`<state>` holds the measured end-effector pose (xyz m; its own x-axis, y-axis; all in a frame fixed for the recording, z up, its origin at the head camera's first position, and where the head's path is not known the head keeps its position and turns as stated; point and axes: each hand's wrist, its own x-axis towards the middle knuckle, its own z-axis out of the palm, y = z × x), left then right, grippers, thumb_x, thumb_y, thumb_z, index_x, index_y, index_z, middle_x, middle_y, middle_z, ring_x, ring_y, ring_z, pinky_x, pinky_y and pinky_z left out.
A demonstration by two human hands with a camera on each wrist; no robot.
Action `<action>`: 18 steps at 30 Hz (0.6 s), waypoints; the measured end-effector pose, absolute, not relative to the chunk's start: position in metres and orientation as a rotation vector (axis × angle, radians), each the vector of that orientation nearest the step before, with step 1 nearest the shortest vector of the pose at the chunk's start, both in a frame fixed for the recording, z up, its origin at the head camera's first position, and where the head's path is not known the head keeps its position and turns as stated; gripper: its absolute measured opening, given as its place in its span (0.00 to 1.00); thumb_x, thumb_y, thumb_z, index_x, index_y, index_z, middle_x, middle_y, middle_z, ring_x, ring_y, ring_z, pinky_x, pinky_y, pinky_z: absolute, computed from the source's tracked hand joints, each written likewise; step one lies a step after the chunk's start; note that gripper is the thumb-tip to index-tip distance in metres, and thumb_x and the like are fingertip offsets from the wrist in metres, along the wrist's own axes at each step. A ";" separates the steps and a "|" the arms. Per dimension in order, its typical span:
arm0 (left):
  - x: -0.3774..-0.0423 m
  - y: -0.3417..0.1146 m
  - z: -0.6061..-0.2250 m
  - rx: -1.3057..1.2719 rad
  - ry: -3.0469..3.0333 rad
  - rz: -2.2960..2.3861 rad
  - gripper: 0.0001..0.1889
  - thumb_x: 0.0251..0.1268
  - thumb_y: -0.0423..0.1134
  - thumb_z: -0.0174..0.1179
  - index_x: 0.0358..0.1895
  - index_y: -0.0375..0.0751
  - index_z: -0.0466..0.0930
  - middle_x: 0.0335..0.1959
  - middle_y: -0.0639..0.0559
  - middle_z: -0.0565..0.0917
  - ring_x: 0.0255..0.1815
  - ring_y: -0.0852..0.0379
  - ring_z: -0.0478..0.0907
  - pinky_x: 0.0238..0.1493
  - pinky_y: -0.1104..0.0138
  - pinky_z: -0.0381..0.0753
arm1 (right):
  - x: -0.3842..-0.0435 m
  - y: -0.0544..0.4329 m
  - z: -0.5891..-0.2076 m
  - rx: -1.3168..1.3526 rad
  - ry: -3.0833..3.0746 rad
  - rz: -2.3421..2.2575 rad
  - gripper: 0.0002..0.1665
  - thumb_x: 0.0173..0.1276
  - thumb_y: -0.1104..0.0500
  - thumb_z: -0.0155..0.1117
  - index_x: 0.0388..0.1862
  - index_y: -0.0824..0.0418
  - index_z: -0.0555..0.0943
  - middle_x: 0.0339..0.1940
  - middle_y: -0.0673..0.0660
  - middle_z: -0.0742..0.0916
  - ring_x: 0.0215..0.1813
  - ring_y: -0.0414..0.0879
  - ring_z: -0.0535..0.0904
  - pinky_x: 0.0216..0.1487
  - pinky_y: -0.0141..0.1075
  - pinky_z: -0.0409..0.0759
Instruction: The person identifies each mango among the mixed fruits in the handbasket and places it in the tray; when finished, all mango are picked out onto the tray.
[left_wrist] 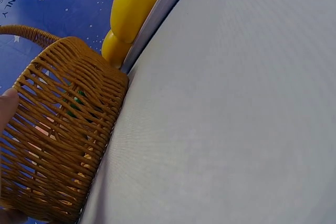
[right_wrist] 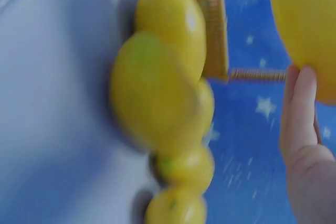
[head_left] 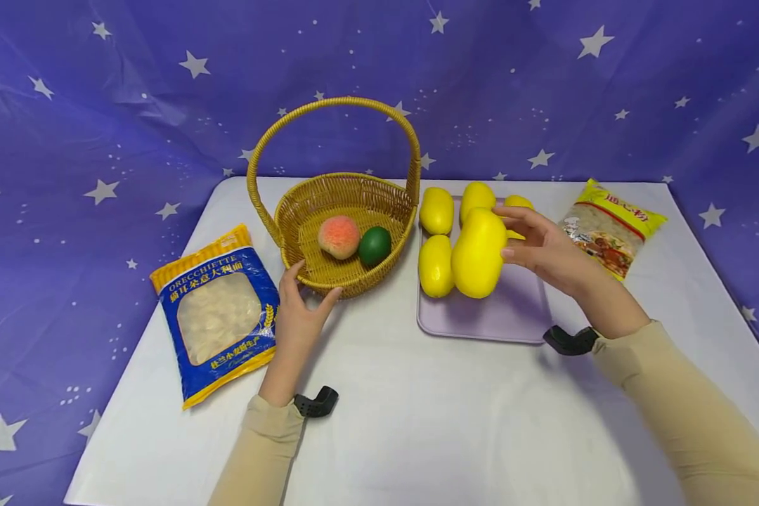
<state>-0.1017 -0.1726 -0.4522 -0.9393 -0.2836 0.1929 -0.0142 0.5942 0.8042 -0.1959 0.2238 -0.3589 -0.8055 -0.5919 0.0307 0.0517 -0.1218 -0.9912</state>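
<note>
My right hand [head_left: 553,256] holds a yellow mango [right_wrist: 310,30] above a pale purple tray [head_left: 481,330], its fingers and thumb on the fruit's side. Several other mangoes [head_left: 436,267] lie on the tray; in the head view the held one overlaps some of them. At the front left of a woven basket [head_left: 344,186], my left hand [head_left: 299,316] holds the rim, fingertips over the edge and thumb along the outside. Inside the basket are a peach [head_left: 339,237] and a dark green oval fruit [head_left: 375,246]. Only bits of the left hand show beside the basket wall [left_wrist: 63,129].
A blue and yellow bag of orecchiette pasta [head_left: 218,316] lies left of the basket. To the right of the tray is a clear and yellow food packet [head_left: 613,228]. The basket's tall handle [head_left: 348,102] arches over it. Behind the white table [head_left: 379,422] hangs a purple starry cloth [head_left: 164,105].
</note>
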 end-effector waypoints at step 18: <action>-0.102 -0.171 -0.454 0.280 -2.555 -1.251 0.45 0.55 0.66 0.63 0.73 0.55 0.53 0.72 0.46 0.58 0.65 0.46 0.66 0.59 0.47 0.67 | -0.187 0.307 -0.410 -0.236 2.006 -1.765 0.31 0.71 0.67 0.57 0.71 0.56 0.64 0.61 0.57 0.69 0.55 0.45 0.74 0.50 0.36 0.79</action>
<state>-0.1019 -0.1715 -0.4542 -0.9413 -0.2941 0.1657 -0.0496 0.6059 0.7940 -0.1874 0.3068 -0.4097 -0.8818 -0.4162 -0.2216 0.1669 0.1641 -0.9722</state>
